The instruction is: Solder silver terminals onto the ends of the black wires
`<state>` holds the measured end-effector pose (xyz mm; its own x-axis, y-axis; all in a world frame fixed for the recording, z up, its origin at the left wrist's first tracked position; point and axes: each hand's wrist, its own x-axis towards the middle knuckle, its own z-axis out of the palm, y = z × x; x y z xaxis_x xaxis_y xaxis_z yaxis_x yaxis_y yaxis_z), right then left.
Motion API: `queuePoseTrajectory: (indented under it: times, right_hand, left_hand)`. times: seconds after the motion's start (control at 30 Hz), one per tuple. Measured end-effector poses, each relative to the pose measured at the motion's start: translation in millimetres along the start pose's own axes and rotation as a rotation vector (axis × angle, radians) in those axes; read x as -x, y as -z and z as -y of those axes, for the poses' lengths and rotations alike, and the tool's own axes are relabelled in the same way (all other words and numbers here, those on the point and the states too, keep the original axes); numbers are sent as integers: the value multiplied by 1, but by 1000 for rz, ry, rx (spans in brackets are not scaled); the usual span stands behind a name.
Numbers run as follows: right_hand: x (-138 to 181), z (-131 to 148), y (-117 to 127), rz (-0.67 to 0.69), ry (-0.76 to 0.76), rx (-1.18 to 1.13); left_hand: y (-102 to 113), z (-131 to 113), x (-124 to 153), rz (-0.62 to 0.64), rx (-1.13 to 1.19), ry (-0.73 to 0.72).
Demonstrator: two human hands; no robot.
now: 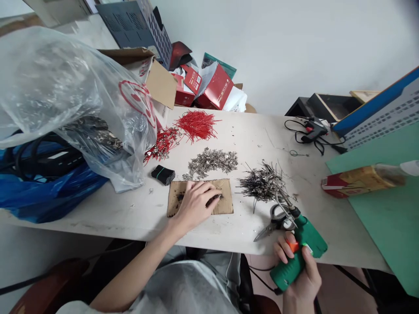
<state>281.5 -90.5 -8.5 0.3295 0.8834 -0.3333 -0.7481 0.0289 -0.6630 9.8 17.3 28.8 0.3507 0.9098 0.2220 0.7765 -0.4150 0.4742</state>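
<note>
My left hand (197, 201) rests over a piece of brown cardboard (226, 206) with dark scorch marks. Its fingers are bent and closed together; what they hold, if anything, is too small to make out. In my right hand (306, 272) is a green soldering gun (309, 237) with an orange trigger, its metal tip pointing up and left. That tip lies close to a pile of black wires with metal terminals (262, 182). Beneath the gun's front lies a pair of scissors (271, 226). Behind the cardboard sits a heap of small silvery metal terminals (212, 161).
Red wires (196, 124) and a bundle of short black wires (163, 174) lie left of the terminals. A plastic bag (108, 96) fills the left side. On the right are a bottle (366, 178), a black glue gun (314, 130) with its cord and a dark tray (334, 107).
</note>
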Motion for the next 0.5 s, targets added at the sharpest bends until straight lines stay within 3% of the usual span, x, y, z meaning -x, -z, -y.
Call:
queuePoseTrajectory:
  times: [0.5]
  right_hand:
    - [-1,-1,1,12,-7,1]
  left_hand:
    - [-4,-4,-1,-55,58,21]
